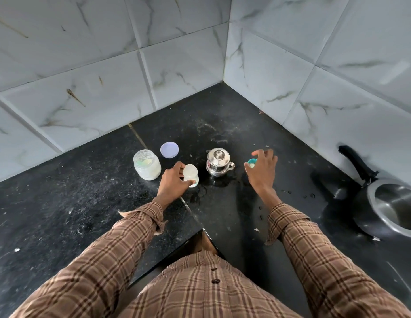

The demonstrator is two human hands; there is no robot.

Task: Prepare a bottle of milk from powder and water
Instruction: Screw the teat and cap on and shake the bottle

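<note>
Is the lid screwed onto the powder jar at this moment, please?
No, the powder jar stands open on the counter, and its round lid lies flat on the counter just behind it to the right.

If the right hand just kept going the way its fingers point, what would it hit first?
Probably nothing soon. The right hand points up and away over bare black counter, with the tiled wall beyond. The teal cap lies beside its thumb, though depth is hard to judge.

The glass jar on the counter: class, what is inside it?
The open glass jar holds white powder filling its lower part. Something pale lies on top of the powder, too blurred to identify. Its lid lies on the counter behind it.
</note>
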